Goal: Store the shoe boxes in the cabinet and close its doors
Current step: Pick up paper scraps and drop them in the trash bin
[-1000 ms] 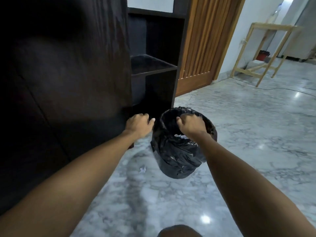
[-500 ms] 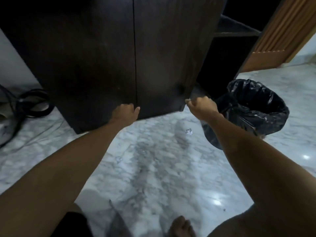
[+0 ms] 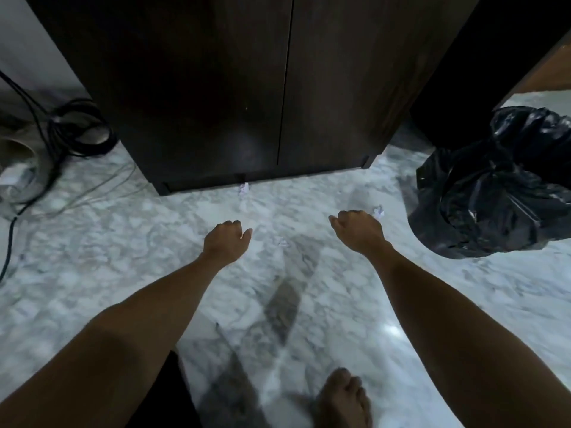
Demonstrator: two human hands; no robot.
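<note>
Cabinet (image 3: 262, 88) at 12 o'clock, dark wood, both doors (image 3: 333, 88) shut flush, thin seam running down the middle. No shoe boxes in view; presumably inside, cannot confirm. Left hand (image 3: 227, 240) at centre, hanging above the marble floor (image 3: 123, 242), fingers (image 3: 230, 224) loosely curled, holding nothing, thumb out toward 3 o'clock. Right hand (image 3: 360, 230) just toward 3 o'clock of it, fingers curled tighter into a loose fist, nothing in it either. Both hands apart from the doors, no contact.

Handling judgement: doors look stiff, flat, smooth, no knob or handle visible. Best purchase probably the bottom edge or the seam edge with fingertips; flat palm push enough for shutting. Panels likely light on hinges, slick finish, not fragile. Task looks finished or nearly so.

Black bin bag (image 3: 494, 186) at 3 o'clock, near the cabinet's right corner, soft and crinkly. Coiled black cables (image 3: 80, 128) at 9 o'clock beside the left corner. Paper scraps (image 3: 244, 189) on floor at the cabinet's base. Bare foot (image 3: 343, 396) at 6 o'clock.
</note>
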